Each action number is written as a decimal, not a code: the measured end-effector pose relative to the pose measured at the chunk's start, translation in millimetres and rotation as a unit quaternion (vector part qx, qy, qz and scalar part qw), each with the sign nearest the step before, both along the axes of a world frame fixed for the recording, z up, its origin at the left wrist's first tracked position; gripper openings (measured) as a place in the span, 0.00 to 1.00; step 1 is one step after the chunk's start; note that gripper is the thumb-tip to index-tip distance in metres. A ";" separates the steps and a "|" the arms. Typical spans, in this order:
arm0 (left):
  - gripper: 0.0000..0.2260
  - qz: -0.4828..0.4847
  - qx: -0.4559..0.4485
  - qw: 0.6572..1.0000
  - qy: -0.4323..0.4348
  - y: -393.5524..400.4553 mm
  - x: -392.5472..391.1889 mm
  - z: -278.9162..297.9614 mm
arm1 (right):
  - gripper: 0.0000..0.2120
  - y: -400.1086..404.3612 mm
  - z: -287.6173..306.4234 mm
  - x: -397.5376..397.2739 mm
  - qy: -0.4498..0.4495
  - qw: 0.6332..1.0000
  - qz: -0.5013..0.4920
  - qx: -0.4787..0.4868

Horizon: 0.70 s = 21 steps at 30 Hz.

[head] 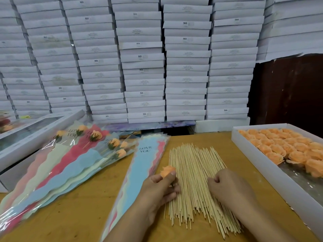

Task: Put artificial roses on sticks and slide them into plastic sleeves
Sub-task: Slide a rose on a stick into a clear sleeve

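My left hand (160, 187) pinches an orange artificial rose (167, 170) between thumb and fingers, at the left edge of a spread pile of thin wooden sticks (194, 173). My right hand (227, 186) lies on the sticks with its fingers curled down among them; whether it grips one I cannot tell. A stack of empty plastic sleeves (139, 168) printed "LOVE YOU" sits just left of the sticks. Finished roses in sleeves (73, 159) fan out at the left.
A white tray (258, 165) with several orange roses (288, 145) stands at the right on the wooden table (83, 212). A windowed white box (35, 133) lies at the far left. A wall of stacked white boxes (143, 58) closes the back.
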<state>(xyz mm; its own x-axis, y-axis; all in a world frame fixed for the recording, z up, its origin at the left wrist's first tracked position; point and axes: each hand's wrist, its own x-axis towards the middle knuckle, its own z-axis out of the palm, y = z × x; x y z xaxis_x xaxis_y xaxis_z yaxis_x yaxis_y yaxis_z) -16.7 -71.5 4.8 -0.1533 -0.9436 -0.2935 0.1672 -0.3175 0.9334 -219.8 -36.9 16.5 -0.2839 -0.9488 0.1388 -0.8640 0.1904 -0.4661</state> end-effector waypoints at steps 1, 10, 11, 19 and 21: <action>0.20 0.000 0.002 1.000 0.005 -0.3 0.8 0.2 | 0.23 0.2 1.9 -1.1 0.002 1.000 -0.004 0.006; 0.23 -0.009 0.022 0.988 0.154 -6.7 7.6 6.6 | 0.23 1.5 4.9 -19.9 -0.068 0.998 -0.001 -0.012; 0.23 -0.011 0.023 0.987 0.160 -6.7 8.1 6.8 | 0.22 2.1 3.4 -22.6 -0.071 0.997 -0.007 -0.012; 0.21 -0.016 0.006 0.990 0.143 4.0 1.8 10.9 | 0.18 6.6 5.2 -32.4 -0.113 0.993 0.007 -0.014; 0.22 -0.008 0.001 0.987 0.158 6.2 1.7 13.1 | 0.15 8.7 6.3 -27.6 -0.095 0.994 0.046 -0.022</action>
<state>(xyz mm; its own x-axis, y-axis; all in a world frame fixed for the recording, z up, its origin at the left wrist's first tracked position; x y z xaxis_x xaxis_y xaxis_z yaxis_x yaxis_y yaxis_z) -15.0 -65.3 17.9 -0.2525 -0.9398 -0.2304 0.4454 -0.3243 0.8346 -247.4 -28.2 22.8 -0.2221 -0.9659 0.1334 -0.7726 0.0909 -0.6284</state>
